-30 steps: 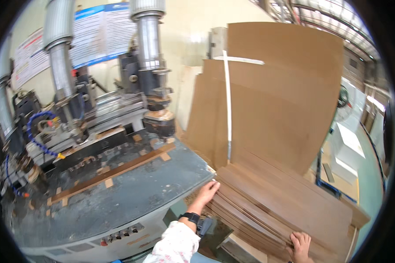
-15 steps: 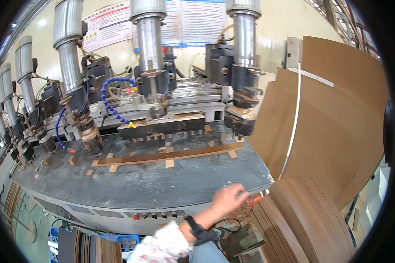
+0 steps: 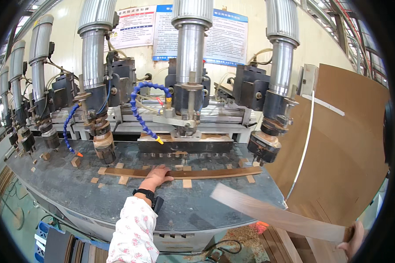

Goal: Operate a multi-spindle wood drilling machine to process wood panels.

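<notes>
A long brown wooden strip (image 3: pixel 215 174) lies across small wooden blocks on the dark machine table. Over its left half, my left hand (image 3: pixel 158 176) grips it, fingers across the far edge and thumb on the near side. My right hand (image 3: pixel 355 241), at the lower right, holds a wide wooden board (image 3: pixel 276 212) by its near end. The board's pale far end hangs over the table's right front, apart from the strip and slightly blurred. Part of my right hand is cut off by the picture's dark rim.
Spindle heads (image 3: pixel 265 147) stand along the machine table (image 3: pixel 171 210). A dark clamping bar (image 3: pixel 184 147) and a blue hose (image 3: pixel 138 114) are behind the strip. Brown panels (image 3: pixel 346 144) lean at right; stacked boards (image 3: pixel 281 245) lie below. More boards (image 3: pixel 57 247) stand at lower left.
My left hand has moved left and forward from the table's front edge onto the strip. My right hand has come into view with the board. The view has shifted left.
</notes>
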Available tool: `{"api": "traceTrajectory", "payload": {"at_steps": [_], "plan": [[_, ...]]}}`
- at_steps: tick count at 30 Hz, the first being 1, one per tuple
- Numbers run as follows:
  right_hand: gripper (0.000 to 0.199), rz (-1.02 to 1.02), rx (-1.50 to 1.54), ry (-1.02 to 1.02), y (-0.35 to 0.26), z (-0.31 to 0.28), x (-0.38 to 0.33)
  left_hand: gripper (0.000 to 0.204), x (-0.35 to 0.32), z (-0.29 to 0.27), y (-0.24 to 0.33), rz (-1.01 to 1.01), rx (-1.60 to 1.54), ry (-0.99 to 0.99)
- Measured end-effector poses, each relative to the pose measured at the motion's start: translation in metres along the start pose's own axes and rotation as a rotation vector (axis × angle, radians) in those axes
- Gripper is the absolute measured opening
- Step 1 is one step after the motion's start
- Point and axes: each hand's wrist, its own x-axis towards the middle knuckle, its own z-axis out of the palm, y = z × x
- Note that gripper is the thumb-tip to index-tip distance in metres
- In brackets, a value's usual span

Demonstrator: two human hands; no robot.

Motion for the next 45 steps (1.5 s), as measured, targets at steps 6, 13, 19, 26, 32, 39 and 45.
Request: {"api": "traceTrajectory", "payload": {"at_steps": [6, 13, 19, 26, 32, 39, 45], "plan": [[0.059, -0.66, 0.113, -0.246, -0.116, 0.091, 0.104, 0.046, -0.072, -0.052, -0.004, 0.308, -0.127, -0.179], [0.043, -1.081, 0.439, -0.56, -0.257, 0.255, 0.164, 0.064, -0.37, -0.123, 0.037, -0.274, -0.339, -0.327], [0.038, -1.227, 0.352, -0.447, -0.358, 0.387, 0.171, 0.051, -0.52, -0.084, 0.139, -0.736, -0.253, 0.031], [0.04, -1.148, 0.352, -0.33, -0.411, 0.439, 0.192, 0.039, -0.699, 0.089, 0.128, -1.297, -0.236, -0.018], [0.043, -0.926, 0.448, -0.558, -0.416, 0.425, 0.184, 0.042, -0.756, 0.203, 0.09, -1.486, -0.191, -0.347], [0.039, -0.927, 0.255, -0.367, -0.337, 0.402, 0.079, 0.029, -0.776, 0.295, 0.042, -1.68, -0.15, -0.361], [0.041, -0.842, 0.24, -0.346, -0.297, 0.364, 0.003, 0.028, -0.826, 0.377, -0.016, -1.64, -0.038, -0.492]]}}
